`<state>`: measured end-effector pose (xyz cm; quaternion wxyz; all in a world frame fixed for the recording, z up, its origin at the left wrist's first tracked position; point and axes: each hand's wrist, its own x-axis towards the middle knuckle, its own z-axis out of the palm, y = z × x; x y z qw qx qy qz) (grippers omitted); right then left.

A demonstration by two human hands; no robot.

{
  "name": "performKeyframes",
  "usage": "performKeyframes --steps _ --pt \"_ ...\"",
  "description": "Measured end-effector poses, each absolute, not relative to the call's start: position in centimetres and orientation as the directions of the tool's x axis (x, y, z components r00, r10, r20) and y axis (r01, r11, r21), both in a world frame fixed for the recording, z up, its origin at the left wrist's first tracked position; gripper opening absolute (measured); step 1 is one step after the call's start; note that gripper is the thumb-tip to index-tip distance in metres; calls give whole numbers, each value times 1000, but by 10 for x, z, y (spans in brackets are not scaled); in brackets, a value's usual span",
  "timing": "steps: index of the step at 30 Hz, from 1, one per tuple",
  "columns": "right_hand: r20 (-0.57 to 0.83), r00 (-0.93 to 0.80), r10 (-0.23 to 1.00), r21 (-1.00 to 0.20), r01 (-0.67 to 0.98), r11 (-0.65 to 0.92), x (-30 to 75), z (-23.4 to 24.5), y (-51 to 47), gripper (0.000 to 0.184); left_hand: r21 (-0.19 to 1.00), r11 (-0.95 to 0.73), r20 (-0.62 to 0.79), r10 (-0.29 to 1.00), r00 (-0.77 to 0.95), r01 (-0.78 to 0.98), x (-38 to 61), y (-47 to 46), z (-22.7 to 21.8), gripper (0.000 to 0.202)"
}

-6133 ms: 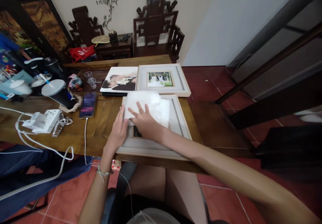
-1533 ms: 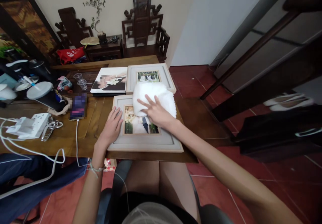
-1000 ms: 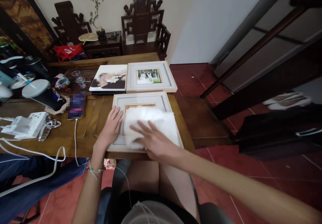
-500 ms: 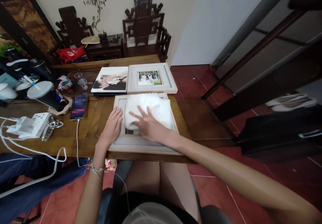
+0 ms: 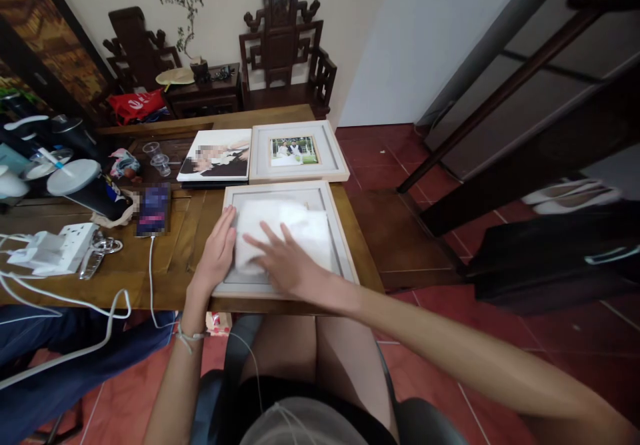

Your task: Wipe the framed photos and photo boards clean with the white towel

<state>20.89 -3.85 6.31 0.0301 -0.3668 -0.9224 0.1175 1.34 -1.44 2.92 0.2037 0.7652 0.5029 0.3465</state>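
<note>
A light wooden picture frame [image 5: 342, 245] lies flat near the table's front edge. On its face is a folded white cloth [image 5: 315, 238], slightly blurred, covering most of the picture inside. My right hand [image 5: 287, 258] lies on the cloth with fingers spread, pressing it down. My left hand [image 5: 219, 248] rests along the frame's left edge, its fingers stretched out and close together. Just behind sits a second picture frame [image 5: 257, 155] holding a photo of people outdoors. To its left is a photo album or print block [image 5: 220, 155] with a picture on top.
On the wooden table [image 5: 187, 245] to the left are a phone [image 5: 153, 210] on a white cable, a power strip [image 5: 77, 248], a clear hair claw [image 5: 100, 251], a dark tumbler [image 5: 95, 191] and small plastic cups [image 5: 160, 161]. Carved chairs [image 5: 280, 38] stand behind.
My right hand and the white cloth have slid toward me and slightly left over the frame, baring its upper part. My left hand stays at the left edge.
</note>
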Motion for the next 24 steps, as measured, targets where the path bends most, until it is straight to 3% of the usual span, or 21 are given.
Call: performKeyframes --steps 3,7,10,15,18,24 --pt "70 -658 750 -111 742 661 193 59 11 44 660 -416 325 909 262 625 12 -15 30 56" --pt "93 -665 741 -64 739 671 180 69 34 43 663 -414 377 905 200 623 11 -13 29 57" --pt "31 -728 684 -102 679 727 183 75 6 42 675 -392 391 908 148 625 12 -14 30 55" --pt "-137 -822 553 -284 567 773 215 88 -59 40 616 -416 385 900 205 669 12 -13 29 46" --pt "-186 -749 636 -329 657 678 249 100 -83 43 571 -445 381 888 258 690 10 -11 26 39" --pt "-228 -505 833 -202 861 467 305 104 -86 45 526 -514 376 855 357 678 7 -9 23 45"
